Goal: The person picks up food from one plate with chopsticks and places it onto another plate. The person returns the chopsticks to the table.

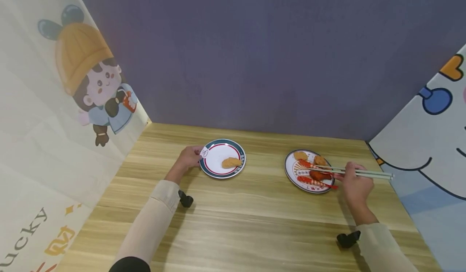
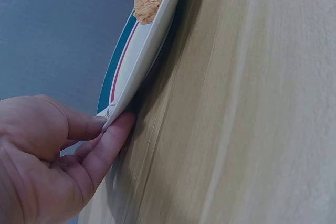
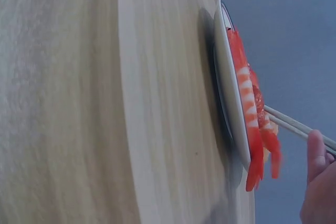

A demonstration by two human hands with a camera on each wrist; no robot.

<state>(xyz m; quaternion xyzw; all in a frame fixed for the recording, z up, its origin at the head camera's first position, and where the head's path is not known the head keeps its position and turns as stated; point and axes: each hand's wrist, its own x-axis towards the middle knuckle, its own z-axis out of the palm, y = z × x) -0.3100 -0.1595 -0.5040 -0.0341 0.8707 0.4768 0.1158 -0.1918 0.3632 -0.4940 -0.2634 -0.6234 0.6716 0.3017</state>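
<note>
My left hand (image 1: 189,157) pinches the left rim of a plate (image 1: 214,154) with a green band, thumb above and fingers beneath in the left wrist view. One golden fried piece (image 1: 231,163) lies on that plate. At the right, my right hand (image 1: 357,188) holds a pair of pale green chopsticks (image 1: 373,174). Their tips reach over a dark-rimmed plate (image 1: 290,168), in among the food. That food includes a red-and-white shrimp (image 1: 308,180) along the near side, another shrimp (image 1: 305,164), a reddish-brown piece (image 1: 320,175) and golden fried pieces (image 1: 300,156). Whether the tips grip anything, I cannot tell.
Both plates stand on a wood-grain table (image 1: 255,223), with a stretch of tabletop between them. A dark grey-blue partition (image 1: 255,61) rises behind the table. Printed panels border it, a cartoon child (image 1: 105,86) on the left one.
</note>
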